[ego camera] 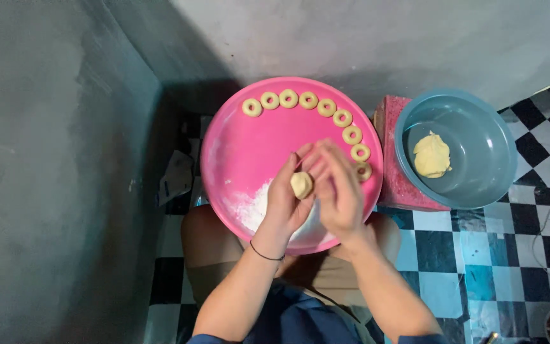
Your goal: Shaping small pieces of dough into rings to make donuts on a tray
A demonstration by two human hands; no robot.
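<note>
While the grey wall (52, 159) fills everything to my left, the work sits in front of me on the pink round tray (237, 153) resting over my knees above the black-and-white checkered floor (479, 255). Along the tray's far rim runs an arc of small dough rings (308, 100), nine as far as I can count, the last one partly hidden behind my fingers. A patch of white flour (253, 207) lies on the near side of the tray, just under my wrists. My left hand (284, 200), with a thin dark band at the wrist, is cupped with the palm up and carries a small ball of dough (301, 185). My right hand (338, 191) curls close beside it, fingers bent over the ball and touching it, so both hands are closed loosely around that one piece and neither is spread wide. The ball is still a plain lump with no hole in it. Further right, on a red block (393, 178) next to the tray, stands a blue-grey bowl (479, 127) with a lump of pale yellow dough (431, 155) left in it, so I judge the work partly done: one row is shaped, much of the tray is bare, and there is dough yet to use.
</note>
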